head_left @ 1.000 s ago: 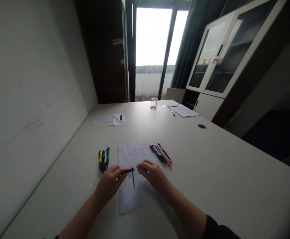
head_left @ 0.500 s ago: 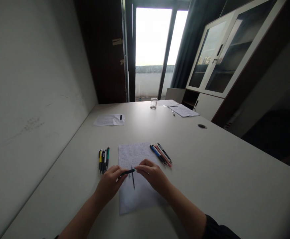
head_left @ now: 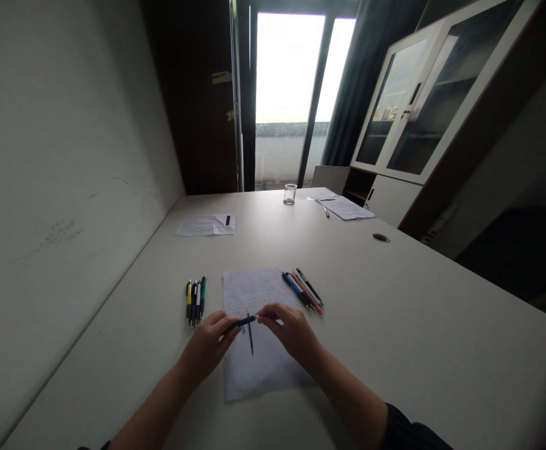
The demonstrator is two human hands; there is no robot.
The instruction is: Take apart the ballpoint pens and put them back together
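Note:
My left hand [head_left: 207, 340] grips a dark pen body [head_left: 241, 322] between thumb and fingers. The pen is held nearly level, and its far end shows a bit of green. At that end the fingertips of my right hand [head_left: 289, 328] are pinched together; what lies between them is too small to make out. Below the pen, a thin dark refill [head_left: 250, 340] lies lengthwise on a sheet of lined paper [head_left: 263, 375] with writing on its upper part. Another small piece beside the refill is partly covered by my left fingers and the pen.
Several pens [head_left: 195, 301] lie left of the paper, and more pens [head_left: 303, 290] lie at its upper right. Farther off are a paper sheet [head_left: 202, 225], a glass [head_left: 290, 194], stacked papers [head_left: 348, 208] and a round desk hole [head_left: 380, 238]. A wall borders the left side.
Both hands stay nearly in place. The pen's green end and my right fingertips have shifted slightly up and to the right.

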